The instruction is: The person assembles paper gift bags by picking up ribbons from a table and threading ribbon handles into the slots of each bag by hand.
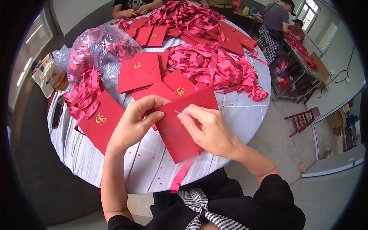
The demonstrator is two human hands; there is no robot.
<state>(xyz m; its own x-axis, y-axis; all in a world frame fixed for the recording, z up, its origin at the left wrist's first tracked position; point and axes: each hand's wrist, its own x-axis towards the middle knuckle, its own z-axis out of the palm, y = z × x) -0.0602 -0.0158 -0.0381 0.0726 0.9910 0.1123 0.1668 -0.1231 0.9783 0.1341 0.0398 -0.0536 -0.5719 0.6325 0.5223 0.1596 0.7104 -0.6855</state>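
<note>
My left hand (138, 117) grips the upper left edge of a flat red paper gift bag (178, 140), thumb on its face and fingers behind. The bag is tilted above the near side of the round table. My right hand (209, 128) is closed in a pinch close to the bag's top edge. A small pink tip, seemingly a ribbon end, pokes out by its fingertips. Below the bag's lower corner hangs a pink ribbon (182, 174); how it joins the bag is hidden.
Stacked red bags (140, 73) with gold emblems lie ahead, beside a heap of loose pink ribbons (214, 69). More ribboned bags (101, 119) and a clear plastic sack (101, 50) are on the left. Across the white cloth (245, 119) sits another person (136, 7). Others work at a far right table.
</note>
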